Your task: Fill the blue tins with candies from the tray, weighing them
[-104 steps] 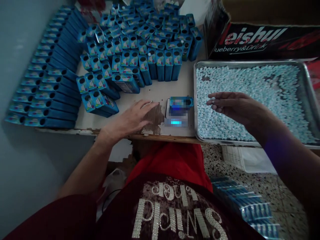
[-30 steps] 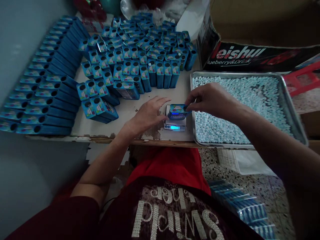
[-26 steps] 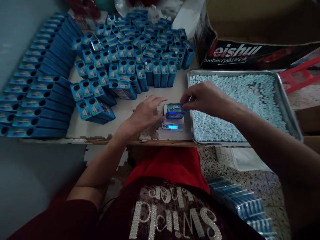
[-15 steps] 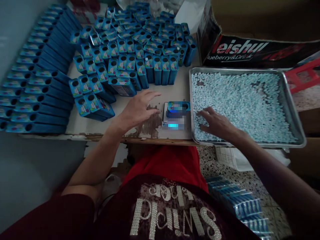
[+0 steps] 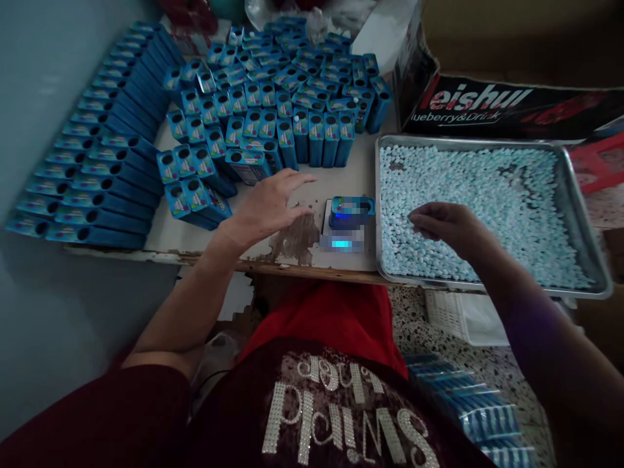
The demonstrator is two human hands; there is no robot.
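Note:
My left hand (image 5: 273,207) is open just left of a small digital scale (image 5: 342,245) with a lit display, thumb and fingers apart and nothing between them. On the scale lies a blue box (image 5: 351,207), its details blurred. My right hand (image 5: 451,227) hovers over a metal tray (image 5: 379,195) of small pale blue and white pellets (image 5: 468,175) that look like mints. Its fingertips are pinched together; whatever they hold is hidden. Behind my left hand stand many blue boxes (image 5: 244,166) with round holes in their tops.
Stacked blue boxes (image 5: 104,201) line the table's left side. A black open carton (image 5: 507,107) stands behind the tray, with a red plastic piece (image 5: 599,162) to its right. Below the table are a white basket (image 5: 451,315) and wrapped blue packs (image 5: 468,396) on the floor.
My right hand has lifted off the pellets and shifted right, its spread fingers closing into a pinch. My left hand holds its place by the scale. The whole view has shifted slightly.

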